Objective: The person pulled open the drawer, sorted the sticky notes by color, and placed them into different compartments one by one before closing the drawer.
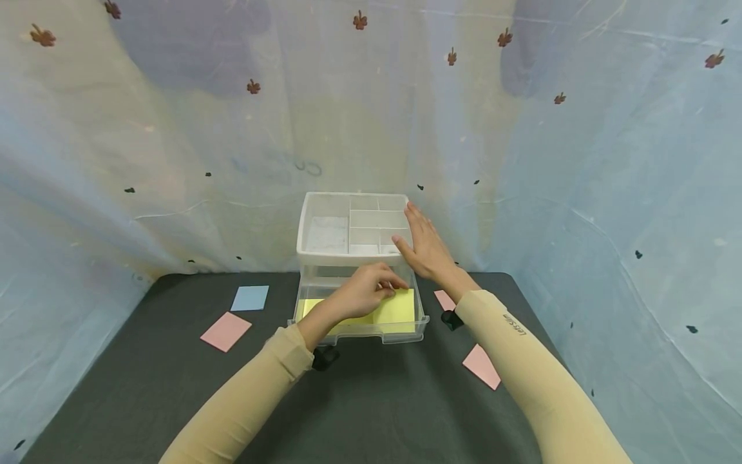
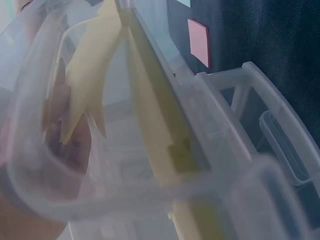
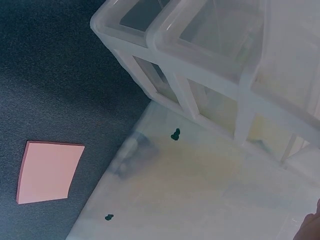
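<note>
A clear plastic drawer (image 1: 371, 330) stands pulled out from the front of a small desktop organizer with a white top tray (image 1: 327, 260). Yellow sticky notes (image 1: 400, 316) lie inside it, on the left and on the right. My left hand (image 1: 361, 293) reaches into the drawer, thumb and fingers pinching the right yellow pad near its upper left corner. Through the drawer's clear wall the left wrist view shows these fingers beside yellow paper (image 2: 92, 60). My right hand (image 1: 429, 248) is beside the organizer's right side, fingers straight, holding nothing; the right wrist view catches only its edge.
On the black table (image 1: 371, 399), a blue sticky pad (image 1: 250, 298) and a pink one (image 1: 226, 332) lie left of the organizer. More pink pads (image 1: 482, 367) lie on the right, partly behind my right arm. A patterned curtain (image 1: 359, 129) hangs close behind the organizer.
</note>
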Tool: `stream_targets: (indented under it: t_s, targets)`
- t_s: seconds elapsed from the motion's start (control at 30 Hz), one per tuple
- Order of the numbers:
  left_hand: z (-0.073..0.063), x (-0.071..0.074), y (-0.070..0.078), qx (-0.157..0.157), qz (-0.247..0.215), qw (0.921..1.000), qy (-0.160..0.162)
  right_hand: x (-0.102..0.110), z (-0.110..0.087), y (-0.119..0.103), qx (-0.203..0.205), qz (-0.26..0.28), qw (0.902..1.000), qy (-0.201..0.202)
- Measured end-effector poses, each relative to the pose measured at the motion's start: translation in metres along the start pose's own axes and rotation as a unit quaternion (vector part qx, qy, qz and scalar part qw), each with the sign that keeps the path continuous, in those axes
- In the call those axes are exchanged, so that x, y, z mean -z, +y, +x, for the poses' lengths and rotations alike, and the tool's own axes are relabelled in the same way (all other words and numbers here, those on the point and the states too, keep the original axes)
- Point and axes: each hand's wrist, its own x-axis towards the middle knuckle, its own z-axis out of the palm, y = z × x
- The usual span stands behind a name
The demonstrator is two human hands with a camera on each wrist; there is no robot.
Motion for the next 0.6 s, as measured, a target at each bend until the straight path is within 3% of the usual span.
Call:
stream_targets:
  t_s: [0.27, 0.6]
  targets:
    - [0.0041, -0.0033, -0.0034, -0.013, 0.035, 0.9993, -0.008, -0.0018, 0.0005, 0.0013, 0.008, 0.007, 0.9999, 0.009]
    - [0.0043, -0.0069, -0.0068, 0.009, 0.058, 0.9978, -0.030, -0.0020, -0.0003, 0.0021, 0.004, 0.007, 1.0000, 0.005]
